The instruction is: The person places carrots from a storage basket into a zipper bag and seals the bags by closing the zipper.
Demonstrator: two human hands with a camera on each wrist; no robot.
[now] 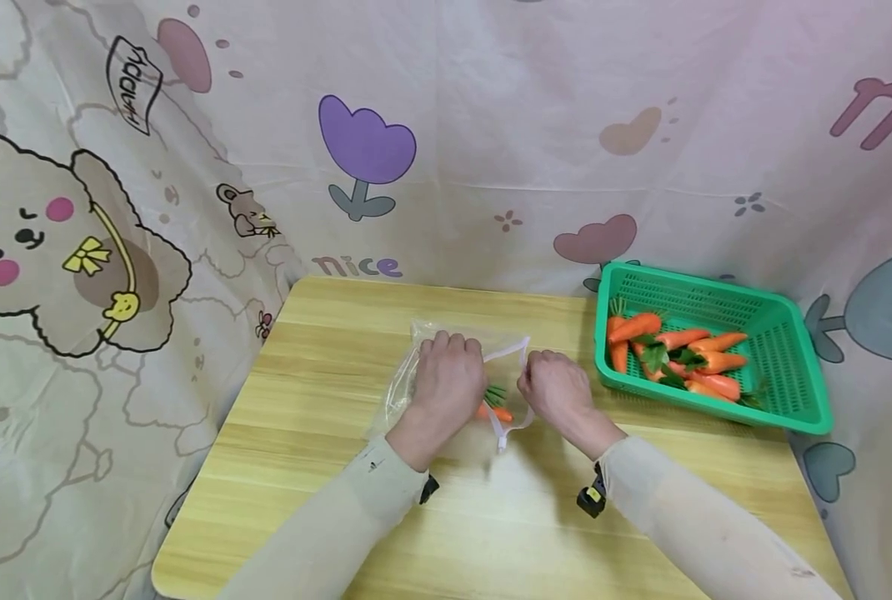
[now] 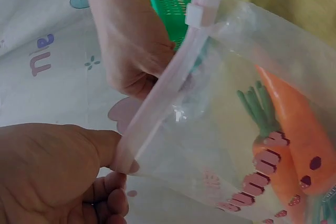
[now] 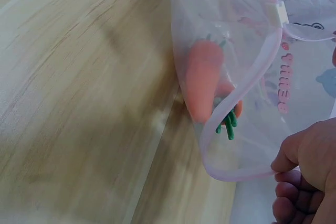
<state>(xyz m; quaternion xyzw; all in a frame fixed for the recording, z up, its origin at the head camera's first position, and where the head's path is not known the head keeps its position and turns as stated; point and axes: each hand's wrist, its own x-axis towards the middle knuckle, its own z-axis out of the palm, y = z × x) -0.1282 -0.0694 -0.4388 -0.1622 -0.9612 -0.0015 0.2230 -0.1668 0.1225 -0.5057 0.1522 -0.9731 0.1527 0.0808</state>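
A clear zip bag [image 1: 395, 398] with a pale pink zip strip and pink lettering lies between my hands, its mouth spread apart. My left hand [image 1: 449, 375] pinches the strip between thumb and fingers, as the left wrist view shows of the left hand [image 2: 58, 163]. On the opposite side of the mouth, my right hand [image 1: 560, 390] grips the strip; the right wrist view has this right hand [image 3: 310, 166] pinching it. A white slider [image 2: 195, 15] sits at one end of the zip. Inside the bag are orange carrots [image 3: 203, 80] with green stalks.
A green plastic basket [image 1: 809, 367] with several carrots [image 1: 716, 361] and green leaves stands at the table's back right. The wooden table [image 1: 288, 467] has patterned curtains [image 1: 476, 125] behind it and along its left side.
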